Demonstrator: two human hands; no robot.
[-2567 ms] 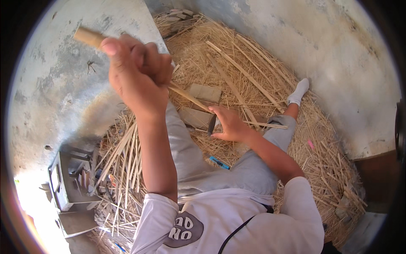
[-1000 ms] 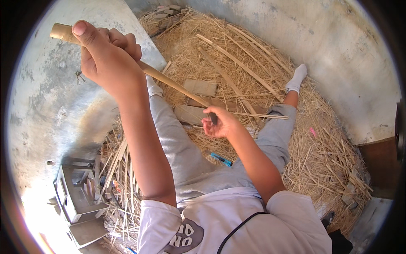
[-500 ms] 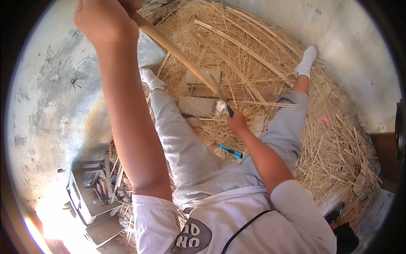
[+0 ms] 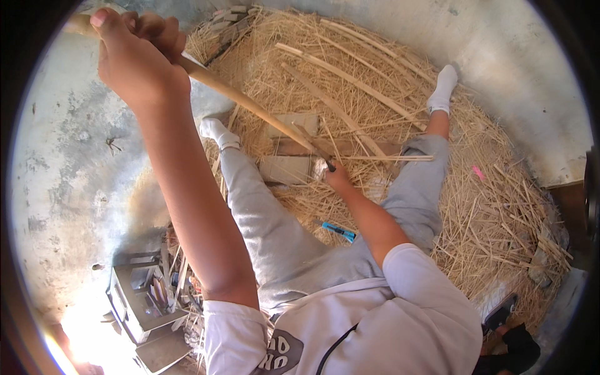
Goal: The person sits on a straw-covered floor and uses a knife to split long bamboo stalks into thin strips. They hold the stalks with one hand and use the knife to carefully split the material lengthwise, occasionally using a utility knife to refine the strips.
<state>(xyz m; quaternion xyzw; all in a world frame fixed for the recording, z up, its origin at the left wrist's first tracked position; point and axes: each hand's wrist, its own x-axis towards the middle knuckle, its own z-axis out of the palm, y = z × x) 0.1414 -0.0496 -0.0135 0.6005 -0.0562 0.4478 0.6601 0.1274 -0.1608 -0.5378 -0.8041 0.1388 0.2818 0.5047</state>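
Here, left hand high, bamboo pole slanting down rightward!
It's clenched round the pole near the top; lower down, over straw, a dark-handled knife is right beside it, gripped in the right hand.

A blue-and-black box cutter lay on straw-like litter, and a bright pink scrap sat on it farther right. At lower left, an open grey casing with thin pieces inside stood near a stained, weathered wall. Small blocks were piled toward the top.
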